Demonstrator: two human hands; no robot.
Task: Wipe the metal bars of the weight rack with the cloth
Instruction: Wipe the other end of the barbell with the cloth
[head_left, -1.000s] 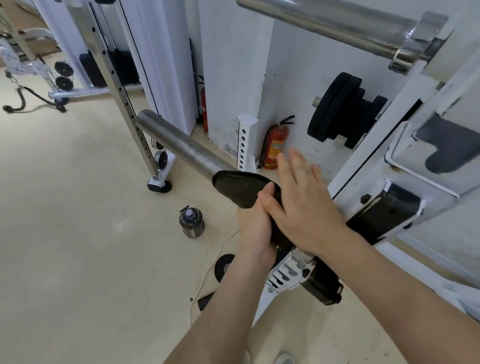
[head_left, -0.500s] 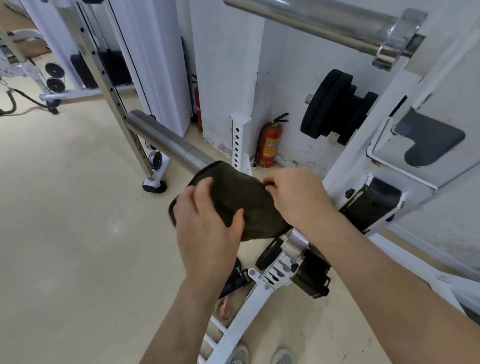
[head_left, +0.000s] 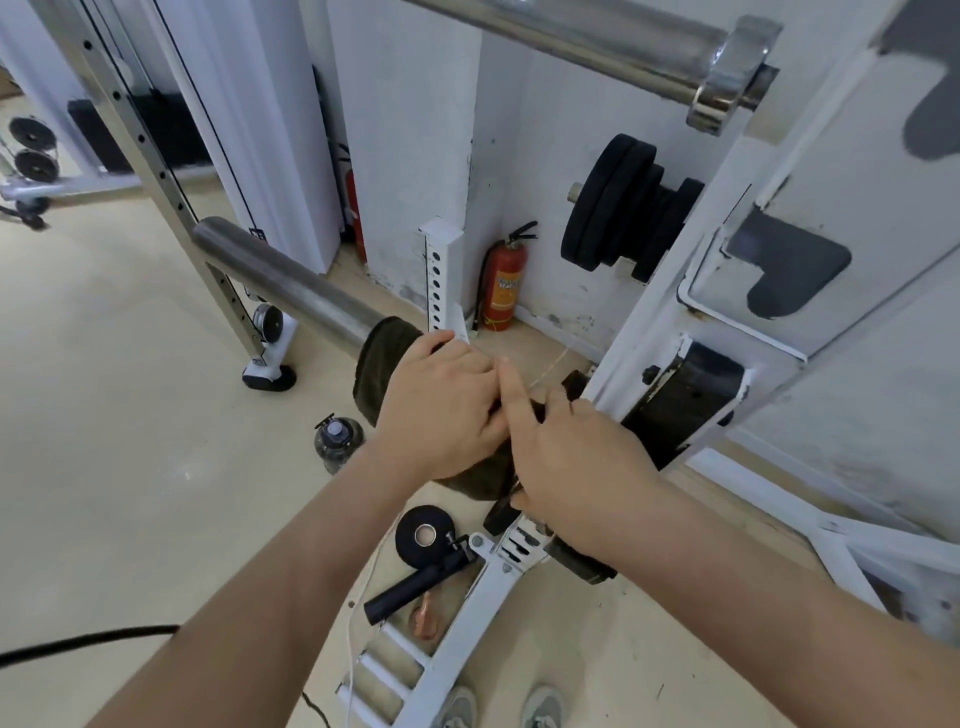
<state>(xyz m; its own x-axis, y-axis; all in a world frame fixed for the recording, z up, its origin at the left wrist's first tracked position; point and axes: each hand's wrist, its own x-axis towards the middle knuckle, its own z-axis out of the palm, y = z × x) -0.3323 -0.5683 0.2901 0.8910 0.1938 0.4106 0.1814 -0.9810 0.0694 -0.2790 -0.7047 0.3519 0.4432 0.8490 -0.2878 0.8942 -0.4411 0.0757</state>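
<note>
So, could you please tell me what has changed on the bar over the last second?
The left-hand grip came up from under the bar and now holds the cloth wrapped round it. The right-hand grip went from lying flat on the cloth to closing in beside the left; its hold is unclear. The bar and weight plates stayed put.

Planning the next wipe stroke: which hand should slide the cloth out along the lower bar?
Left. The left hand grips the cloth wrapped round the lower bar, with bare metal ahead of it. The right hand sits nearer the upright, index finger raised.
</note>
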